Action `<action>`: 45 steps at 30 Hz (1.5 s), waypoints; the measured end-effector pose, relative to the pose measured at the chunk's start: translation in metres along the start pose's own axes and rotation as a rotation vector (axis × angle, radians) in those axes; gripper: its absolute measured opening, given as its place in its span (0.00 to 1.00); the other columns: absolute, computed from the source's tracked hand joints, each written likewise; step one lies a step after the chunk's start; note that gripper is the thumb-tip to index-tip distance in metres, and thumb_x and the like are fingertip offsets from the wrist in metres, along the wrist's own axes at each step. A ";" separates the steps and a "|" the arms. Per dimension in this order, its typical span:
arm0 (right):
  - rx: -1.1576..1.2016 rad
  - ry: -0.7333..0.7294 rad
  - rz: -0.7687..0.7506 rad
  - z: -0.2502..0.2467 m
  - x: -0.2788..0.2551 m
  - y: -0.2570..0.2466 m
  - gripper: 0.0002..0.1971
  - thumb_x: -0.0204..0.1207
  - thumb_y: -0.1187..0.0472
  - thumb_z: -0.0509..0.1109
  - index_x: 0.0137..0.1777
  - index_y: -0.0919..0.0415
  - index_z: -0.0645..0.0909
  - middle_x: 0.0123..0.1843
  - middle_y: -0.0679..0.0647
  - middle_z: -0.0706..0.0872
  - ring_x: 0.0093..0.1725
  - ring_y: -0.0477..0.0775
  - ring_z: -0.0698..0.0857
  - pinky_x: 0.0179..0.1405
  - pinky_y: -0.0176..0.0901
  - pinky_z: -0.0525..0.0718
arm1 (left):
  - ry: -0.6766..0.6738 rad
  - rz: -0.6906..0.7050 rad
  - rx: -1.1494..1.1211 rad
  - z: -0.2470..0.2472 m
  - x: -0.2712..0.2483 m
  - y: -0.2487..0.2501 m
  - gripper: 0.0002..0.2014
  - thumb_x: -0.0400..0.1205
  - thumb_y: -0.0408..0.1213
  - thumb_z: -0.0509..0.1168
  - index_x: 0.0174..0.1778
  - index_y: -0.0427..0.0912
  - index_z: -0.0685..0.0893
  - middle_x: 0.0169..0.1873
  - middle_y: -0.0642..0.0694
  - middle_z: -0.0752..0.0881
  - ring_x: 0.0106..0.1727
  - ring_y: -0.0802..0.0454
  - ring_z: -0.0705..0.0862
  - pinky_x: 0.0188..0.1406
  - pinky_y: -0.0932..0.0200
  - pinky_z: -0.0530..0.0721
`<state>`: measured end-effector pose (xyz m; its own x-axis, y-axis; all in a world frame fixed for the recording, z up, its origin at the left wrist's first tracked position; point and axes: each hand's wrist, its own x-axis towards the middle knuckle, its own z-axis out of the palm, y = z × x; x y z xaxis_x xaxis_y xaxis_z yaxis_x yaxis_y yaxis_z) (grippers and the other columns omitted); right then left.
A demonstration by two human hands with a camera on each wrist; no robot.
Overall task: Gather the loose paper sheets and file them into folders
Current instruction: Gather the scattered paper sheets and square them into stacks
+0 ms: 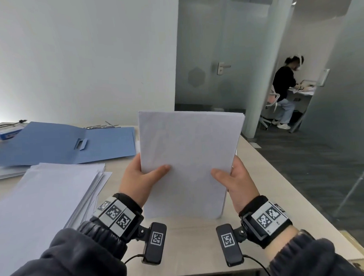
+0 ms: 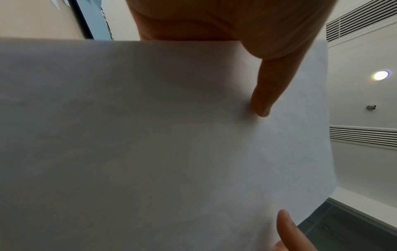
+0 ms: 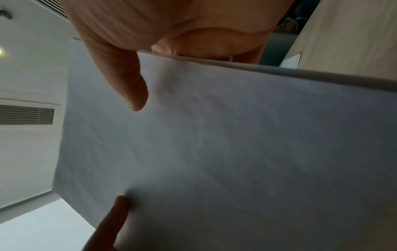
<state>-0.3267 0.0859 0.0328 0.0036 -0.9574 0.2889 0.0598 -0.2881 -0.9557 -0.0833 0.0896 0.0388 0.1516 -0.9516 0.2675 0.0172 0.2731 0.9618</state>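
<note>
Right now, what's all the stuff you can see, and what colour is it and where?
Held stack: one, white, upright above the desk's near edge.
Paper pile: one, white, fanned, desk left.
Folder: one, blue, open, behind the pile.
Box: one, blue, far left.
Desk: one, beige.
Door: one, grey glass, behind.
Person: one, black top, far room.
Left hand: grip on stack's left edge.
Right hand: grip on right edge.
</note>
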 end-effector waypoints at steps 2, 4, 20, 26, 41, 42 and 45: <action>-0.047 0.000 0.025 0.003 -0.003 0.003 0.20 0.77 0.70 0.74 0.67 0.56 0.81 0.59 0.53 0.92 0.60 0.55 0.91 0.59 0.53 0.86 | 0.000 -0.030 0.024 0.001 -0.003 -0.008 0.18 0.75 0.37 0.79 0.60 0.50 0.85 0.49 0.54 0.92 0.49 0.56 0.91 0.48 0.55 0.88; -0.095 0.008 0.064 0.005 -0.004 0.009 0.22 0.71 0.64 0.73 0.66 0.53 0.81 0.58 0.51 0.92 0.59 0.54 0.91 0.61 0.55 0.86 | -0.025 -0.074 0.047 0.001 -0.004 -0.016 0.19 0.74 0.38 0.78 0.60 0.51 0.85 0.49 0.53 0.92 0.50 0.54 0.91 0.52 0.50 0.88; -0.177 -0.115 0.232 0.105 0.009 0.011 0.14 0.76 0.64 0.63 0.54 0.46 0.82 0.54 0.59 0.89 0.47 0.57 0.89 0.42 0.56 0.86 | 0.104 -0.179 0.353 -0.119 -0.004 0.008 0.17 0.80 0.31 0.63 0.58 0.57 0.85 0.47 0.57 0.91 0.47 0.54 0.90 0.47 0.57 0.86; -0.111 -0.337 0.390 0.206 0.008 0.035 0.13 0.80 0.69 0.61 0.58 0.54 0.81 0.52 0.60 0.89 0.45 0.58 0.88 0.42 0.53 0.87 | 0.238 -0.317 0.434 -0.228 -0.011 0.013 0.21 0.69 0.28 0.61 0.52 0.55 0.86 0.44 0.47 0.92 0.45 0.39 0.91 0.53 0.40 0.89; -0.073 -0.496 0.555 0.293 0.004 0.067 0.10 0.82 0.64 0.66 0.60 0.53 0.80 0.45 0.60 0.86 0.32 0.54 0.87 0.27 0.44 0.85 | 0.455 -0.440 0.669 -0.342 -0.017 -0.006 0.25 0.80 0.27 0.68 0.75 0.43 0.79 0.64 0.46 0.85 0.60 0.45 0.84 0.68 0.51 0.78; -0.083 -0.471 0.545 0.282 0.008 0.069 0.08 0.82 0.63 0.66 0.59 0.53 0.81 0.45 0.60 0.86 0.32 0.53 0.86 0.28 0.45 0.85 | 0.465 -0.389 0.677 -0.334 -0.015 -0.004 0.23 0.81 0.28 0.68 0.73 0.43 0.80 0.63 0.49 0.84 0.60 0.47 0.82 0.66 0.54 0.76; -0.054 -0.349 0.530 0.245 0.019 0.075 0.07 0.84 0.59 0.67 0.56 0.59 0.84 0.41 0.59 0.87 0.30 0.53 0.85 0.25 0.43 0.82 | 0.435 -0.247 0.614 -0.291 -0.005 0.003 0.18 0.81 0.28 0.67 0.66 0.44 0.85 0.56 0.51 0.87 0.57 0.50 0.84 0.60 0.57 0.76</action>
<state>-0.0777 0.0508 -0.0193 0.3442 -0.9099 -0.2315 -0.0900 0.2134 -0.9728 0.2038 0.1363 0.0236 0.5897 -0.7990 0.1178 -0.4286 -0.1860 0.8841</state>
